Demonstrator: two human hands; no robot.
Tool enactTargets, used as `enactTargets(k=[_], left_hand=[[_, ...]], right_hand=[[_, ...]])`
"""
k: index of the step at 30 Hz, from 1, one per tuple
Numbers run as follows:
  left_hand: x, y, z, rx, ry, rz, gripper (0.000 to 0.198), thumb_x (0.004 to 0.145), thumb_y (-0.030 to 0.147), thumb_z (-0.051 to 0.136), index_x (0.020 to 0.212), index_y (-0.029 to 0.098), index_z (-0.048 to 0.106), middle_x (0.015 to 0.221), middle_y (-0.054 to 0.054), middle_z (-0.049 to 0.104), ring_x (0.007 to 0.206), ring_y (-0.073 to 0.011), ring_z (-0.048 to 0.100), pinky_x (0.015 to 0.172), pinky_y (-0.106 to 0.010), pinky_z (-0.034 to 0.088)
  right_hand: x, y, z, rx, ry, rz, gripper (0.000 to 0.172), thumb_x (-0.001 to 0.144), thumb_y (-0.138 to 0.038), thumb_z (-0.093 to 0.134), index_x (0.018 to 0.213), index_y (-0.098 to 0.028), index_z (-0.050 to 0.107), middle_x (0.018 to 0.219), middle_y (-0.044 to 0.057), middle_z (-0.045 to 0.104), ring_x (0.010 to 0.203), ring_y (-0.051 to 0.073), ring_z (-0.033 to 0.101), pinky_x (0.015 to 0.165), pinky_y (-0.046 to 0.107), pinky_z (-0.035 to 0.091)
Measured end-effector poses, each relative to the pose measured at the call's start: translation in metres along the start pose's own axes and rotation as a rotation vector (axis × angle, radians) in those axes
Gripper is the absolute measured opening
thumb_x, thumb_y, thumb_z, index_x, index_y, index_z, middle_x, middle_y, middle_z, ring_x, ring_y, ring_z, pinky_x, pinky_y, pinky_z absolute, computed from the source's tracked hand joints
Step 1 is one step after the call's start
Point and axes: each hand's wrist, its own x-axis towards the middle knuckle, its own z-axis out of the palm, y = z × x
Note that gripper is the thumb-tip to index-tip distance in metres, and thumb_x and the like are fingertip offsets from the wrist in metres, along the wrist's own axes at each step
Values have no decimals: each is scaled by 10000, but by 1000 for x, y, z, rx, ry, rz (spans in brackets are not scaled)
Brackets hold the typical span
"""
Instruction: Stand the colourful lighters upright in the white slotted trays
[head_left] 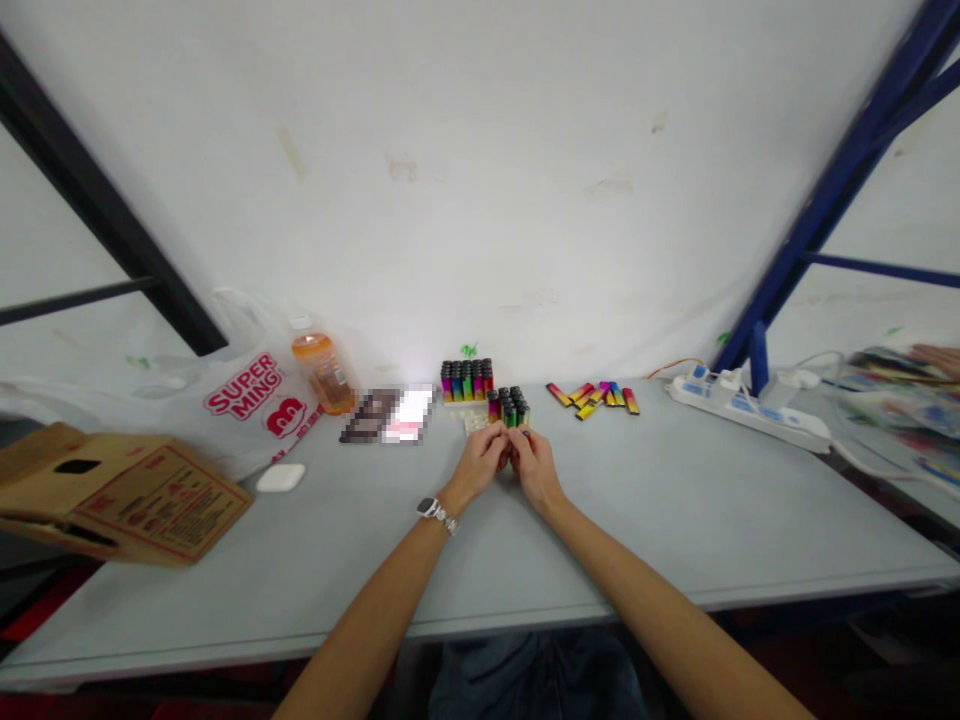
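My left hand (484, 458), with a metal watch at the wrist, and my right hand (535, 464) meet above the middle of the table. The fingers of both are closed together around a small lighter (526, 435), mostly hidden, with only a bit of dark and red showing. Right behind them a block of several upright lighters (513, 400) with black tops stands close to the fingertips. Farther back, a second row of colourful lighters (466, 382) stands upright in a white tray. A clear plastic tray (475, 422) lies left of the nearer block.
Several loose rainbow-coloured lighters (592, 396) lie to the right. A white power strip (750, 410) with plugs sits near the blue frame. On the left are an orange bottle (324, 372), a plastic bag (255, 410), a cardboard box (150, 495) and a white case (280, 478).
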Motion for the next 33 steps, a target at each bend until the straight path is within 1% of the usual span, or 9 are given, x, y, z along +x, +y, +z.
enactTargets(k=[2, 6, 10, 15, 22, 28, 33], left_hand=[[0, -1, 1, -4, -5, 1, 268, 870, 316, 436, 636, 187, 443, 497, 57, 417, 458, -93, 387, 470, -220, 314], [0, -4, 1, -12, -16, 0, 266, 873, 305, 435, 638, 183, 441, 507, 57, 427, 467, -91, 397, 484, -217, 322], [0, -5, 0, -9, -16, -3, 251, 866, 281, 438, 636, 182, 433, 517, 55, 434, 481, -91, 403, 497, -216, 323], [0, -5, 0, -22, -24, -7, 243, 868, 287, 443, 649, 183, 438, 520, 57, 432, 482, -91, 398, 495, -216, 310], [0, -5, -1, -8, -32, -12, 235, 861, 300, 452, 656, 185, 446, 513, 57, 434, 477, -96, 399, 492, -221, 309], [0, -3, -1, 10, -28, -13, 256, 860, 318, 452, 642, 185, 437, 506, 55, 437, 472, -96, 399, 490, -222, 311], [0, -3, -1, 19, -28, 0, 245, 857, 311, 449, 646, 187, 440, 508, 55, 434, 471, -98, 401, 486, -224, 310]], right_hand=[[-1, -2, 0, 35, -3, -12, 383, 883, -500, 484, 643, -207, 429, 525, -61, 387, 482, 96, 336, 461, 229, 280], [-1, 0, 0, 73, 4, -12, 372, 882, -485, 481, 640, -207, 430, 527, -59, 386, 485, 100, 339, 462, 235, 279], [2, 4, 1, 33, 45, -27, 335, 885, -422, 455, 627, -212, 421, 538, -54, 387, 499, 107, 365, 472, 235, 297], [0, 5, 0, -34, 40, -77, 278, 895, -377, 437, 669, -214, 439, 551, -53, 422, 523, 118, 399, 497, 233, 323], [0, 8, 1, -9, 37, -83, 243, 891, -354, 439, 689, -218, 437, 575, -51, 438, 549, 126, 435, 528, 237, 358], [0, 5, 0, -28, 25, -64, 243, 894, -350, 432, 688, -221, 435, 536, -58, 420, 515, 125, 406, 494, 234, 323], [0, 6, 0, -23, 31, -65, 234, 887, -350, 434, 691, -221, 434, 543, -58, 427, 512, 123, 408, 493, 235, 324]])
